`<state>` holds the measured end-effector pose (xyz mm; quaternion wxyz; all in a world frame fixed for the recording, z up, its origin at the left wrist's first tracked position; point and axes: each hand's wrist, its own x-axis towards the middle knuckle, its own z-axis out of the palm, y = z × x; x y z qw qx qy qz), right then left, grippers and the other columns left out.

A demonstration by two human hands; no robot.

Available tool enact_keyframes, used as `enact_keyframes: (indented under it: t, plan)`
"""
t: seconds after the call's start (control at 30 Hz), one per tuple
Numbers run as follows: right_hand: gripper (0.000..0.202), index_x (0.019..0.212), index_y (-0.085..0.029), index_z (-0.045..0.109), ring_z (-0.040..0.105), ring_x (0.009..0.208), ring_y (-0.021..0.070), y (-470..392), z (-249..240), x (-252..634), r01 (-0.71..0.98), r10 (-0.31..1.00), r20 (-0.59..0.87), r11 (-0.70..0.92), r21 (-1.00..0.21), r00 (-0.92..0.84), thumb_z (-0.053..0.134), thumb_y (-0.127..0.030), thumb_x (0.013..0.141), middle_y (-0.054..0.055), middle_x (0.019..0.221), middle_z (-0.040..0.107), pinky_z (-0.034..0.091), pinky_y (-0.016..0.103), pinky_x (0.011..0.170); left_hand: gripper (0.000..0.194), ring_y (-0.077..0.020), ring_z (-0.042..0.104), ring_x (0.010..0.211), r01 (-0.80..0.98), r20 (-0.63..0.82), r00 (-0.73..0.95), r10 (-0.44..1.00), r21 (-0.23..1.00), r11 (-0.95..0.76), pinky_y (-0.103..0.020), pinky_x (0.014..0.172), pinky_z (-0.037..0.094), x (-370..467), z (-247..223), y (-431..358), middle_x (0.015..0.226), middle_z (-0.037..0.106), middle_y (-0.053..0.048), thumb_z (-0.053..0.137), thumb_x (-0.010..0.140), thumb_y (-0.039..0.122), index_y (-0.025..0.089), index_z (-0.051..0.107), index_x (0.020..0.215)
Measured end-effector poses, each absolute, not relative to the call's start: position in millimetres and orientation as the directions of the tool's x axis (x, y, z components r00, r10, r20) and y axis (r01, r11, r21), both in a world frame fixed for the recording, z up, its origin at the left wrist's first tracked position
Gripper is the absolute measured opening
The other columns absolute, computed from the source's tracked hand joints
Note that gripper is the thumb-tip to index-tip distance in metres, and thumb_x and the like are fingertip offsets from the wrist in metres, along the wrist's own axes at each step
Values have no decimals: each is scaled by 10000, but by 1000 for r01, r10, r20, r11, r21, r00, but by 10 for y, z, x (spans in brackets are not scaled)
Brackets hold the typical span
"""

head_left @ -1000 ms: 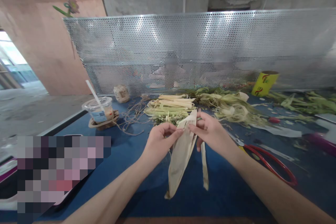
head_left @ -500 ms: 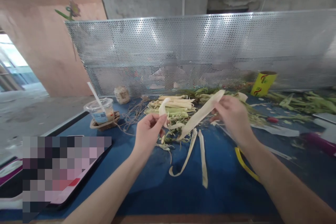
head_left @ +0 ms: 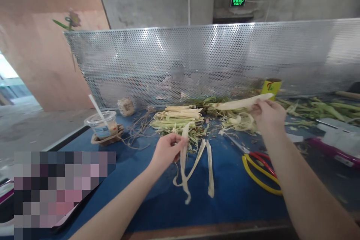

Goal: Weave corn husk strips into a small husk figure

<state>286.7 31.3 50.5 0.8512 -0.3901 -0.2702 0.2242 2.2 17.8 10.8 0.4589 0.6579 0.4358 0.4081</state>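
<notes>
Blue bench (head_left: 157,202) shows bare below my hands. Far to the left of my left hand, a blocked-out patch (head_left: 64,189) covers something whose pinkish edge alone shows, so I can't say what it is. Beyond that hand, on its left, are a lidded cup (head_left: 102,125) in a cardboard holder, a ball (head_left: 125,107) of pale stuff and tangled twine (head_left: 140,125).

My left hand (head_left: 174,146) is pinched on a narrow strip (head_left: 183,165) of pale husk, which hangs below my fingers; where its lower part meets a second strip (head_left: 197,157), I can't tell whether they touch. A third strip (head_left: 210,168) lies just right of these. Past my left hand, pale stalks (head_left: 180,114) sit in a pile, some leafy bits hidden behind my fingers.

My right hand (head_left: 266,110), raised and well apart from the left, is clamped on a broad husk (head_left: 239,102) that points left over a heap of husks (head_left: 239,123). I'd judge the step in hand is parting narrow from broad; the move from here calls for a light pinch and keeping that broad one clear of the heap.

Below my right hand, my forearm cuts off the handles of the scissors (head_left: 245,151). Behind it stands a yellow roll (head_left: 271,87), partly covered; green stalks (head_left: 323,107) lie farther right.
</notes>
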Motion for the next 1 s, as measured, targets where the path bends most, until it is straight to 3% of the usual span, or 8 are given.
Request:
enact_keyframes:
  t: [0.1, 0.23, 0.3, 0.4, 0.57, 0.7, 1.0]
  plan:
    - [163, 604, -176, 486, 488, 377, 79, 416, 439, 2692, -170, 697, 294, 514, -841, 654, 641, -127, 603, -60, 434, 501, 485, 204, 378, 326, -88, 441, 362, 311, 126, 418, 900, 911, -272, -194, 346, 331, 77, 42, 174, 529, 576, 6, 561, 684, 458, 152, 628, 773]
    - [175, 683, -182, 520, 524, 412, 114, 403, 395, 2478, -116, 810, 319, 424, -898, 493, 668, -168, 591, -41, 469, 548, 494, 233, 359, 333, -136, 534, 580, 485, 375, 372, 849, 702, -522, -218, 502, 402, 94, 46, 162, 768, 639, -49, 593, 682, 381, 185, 643, 946]
    - [180, 692, -177, 536, 524, 402, 123, 343, 399, 2371, -86, 864, 328, 386, -918, 383, 681, -204, 588, -31, 483, 562, 499, 256, 352, 293, -137, 525, 608, 532, 453, 330, 828, 635, -560, -226, 554, 402, 88, 74, 145, 799, 634, -48, 527, 742, 372, 194, 641, 945]
    - [182, 683, -171, 538, 526, 373, 132, 218, 415, 2168, -39, 931, 320, 332, -943, 174, 679, -250, 599, -31, 473, 561, 505, 282, 348, 282, -130, 522, 619, 482, 463, 291, 837, 685, -546, -223, 570, 393, 84, 123, 103, 834, 637, -48, 431, 806, 368, 181, 629, 879]
    - [183, 675, -184, 468, 511, 313, 110, 17, 372, 1803, 120, 955, 211, 239, -963, -209, 582, -325, 704, -60, 415, 530, 475, 227, 307, 274, -134, 522, 650, 275, 401, 331, 854, 825, -494, -204, 539, 383, 112, 161, 35, 743, 596, -31, 466, 780, 408, 158, 576, 787]
    - [167, 659, -182, 460, 529, 334, 102, -23, 303, 1684, 165, 941, 169, 224, -961, -293, 538, -305, 741, -64, 416, 524, 480, 209, 332, 260, -97, 456, 560, 236, 358, 331, 873, 864, -444, -199, 514, 364, 137, 140, 50, 618, 490, 24, 554, 716, 404, 161, 496, 644]
    - [238, 637, -175, 471, 468, 313, 52, 8, 322, 1729, 156, 910, 244, 309, -938, -334, 475, -352, 796, -65, 486, 516, 400, 159, 325, 259, -56, 357, 453, 21, 229, 371, 900, 967, -255, -184, 448, 296, 156, 218, 102, 518, 408, 59, 558, 709, 388, 150, 490, 634]
